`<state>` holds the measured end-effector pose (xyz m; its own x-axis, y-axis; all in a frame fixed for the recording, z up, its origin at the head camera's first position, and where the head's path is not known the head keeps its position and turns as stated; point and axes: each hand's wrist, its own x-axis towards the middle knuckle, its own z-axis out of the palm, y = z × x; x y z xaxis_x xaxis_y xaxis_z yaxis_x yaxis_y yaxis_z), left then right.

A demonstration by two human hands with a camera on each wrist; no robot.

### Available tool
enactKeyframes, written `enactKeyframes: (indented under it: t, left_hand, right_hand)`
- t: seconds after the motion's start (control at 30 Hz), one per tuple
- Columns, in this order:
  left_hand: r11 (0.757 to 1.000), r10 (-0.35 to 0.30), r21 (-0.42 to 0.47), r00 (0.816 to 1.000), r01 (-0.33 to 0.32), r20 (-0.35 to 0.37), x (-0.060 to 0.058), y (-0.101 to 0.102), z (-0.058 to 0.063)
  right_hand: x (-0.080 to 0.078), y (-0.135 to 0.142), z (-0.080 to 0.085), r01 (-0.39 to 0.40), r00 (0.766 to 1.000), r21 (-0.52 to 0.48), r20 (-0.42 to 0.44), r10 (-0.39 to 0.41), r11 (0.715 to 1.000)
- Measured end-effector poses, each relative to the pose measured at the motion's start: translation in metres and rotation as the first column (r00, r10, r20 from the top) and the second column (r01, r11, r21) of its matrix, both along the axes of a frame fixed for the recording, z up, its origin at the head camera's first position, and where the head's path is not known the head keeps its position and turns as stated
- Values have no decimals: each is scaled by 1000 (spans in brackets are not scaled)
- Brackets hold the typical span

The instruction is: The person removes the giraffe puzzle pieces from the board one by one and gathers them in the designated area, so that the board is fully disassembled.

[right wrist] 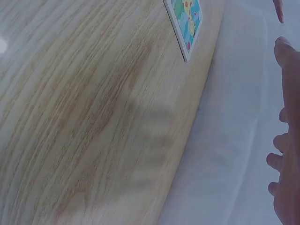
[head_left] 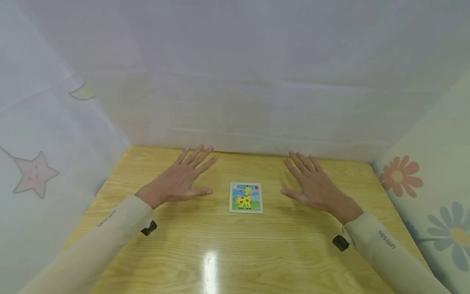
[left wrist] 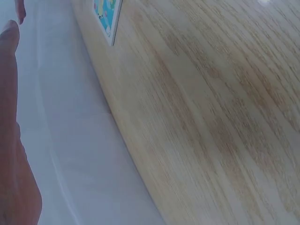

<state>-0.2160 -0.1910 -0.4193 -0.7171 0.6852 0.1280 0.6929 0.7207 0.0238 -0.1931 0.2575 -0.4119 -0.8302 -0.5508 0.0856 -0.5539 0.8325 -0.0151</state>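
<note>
A small square picture board with a yellow giraffe (head_left: 245,197) and a pale border lies flat on the wooden table (head_left: 235,237). To its left is my left hand (head_left: 180,179), fingers straight and spread, holding nothing. My right hand (head_left: 312,183) is on the board's other side, spread the same way with nothing in it. Neither hand touches the board. Part of the board (left wrist: 107,16) shows at the top of the left wrist view. In the right wrist view, shadows of fingers fall on the wood below the board (right wrist: 187,28).
A pale cloth (head_left: 235,102) hangs behind the table's far edge. Side cloths carry a pink star (head_left: 36,174) at left and a red flower (head_left: 401,175) at right. Each wrist bears a small black device (head_left: 148,228) under a light sleeve (head_left: 92,241).
</note>
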Motion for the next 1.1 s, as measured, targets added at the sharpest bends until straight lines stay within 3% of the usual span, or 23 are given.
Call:
enactKeyframes:
  t: [0.3,0.6,1.1]
  left_hand:
    - [1000,3,-3,1000,-3,13,2,0,-11]
    - [999,8,34,998,-10,69,3,2,-26]
    - [992,10,121,982,-33,187,7,22,-51]
  right_hand:
    - [0,-7,-9,-13,1000,-39,17,14,999]
    - [0,-15,-25,-11,998,-40,60,13,999]
    - [-1,-41,-53,-7,992,-142,121,24,990]
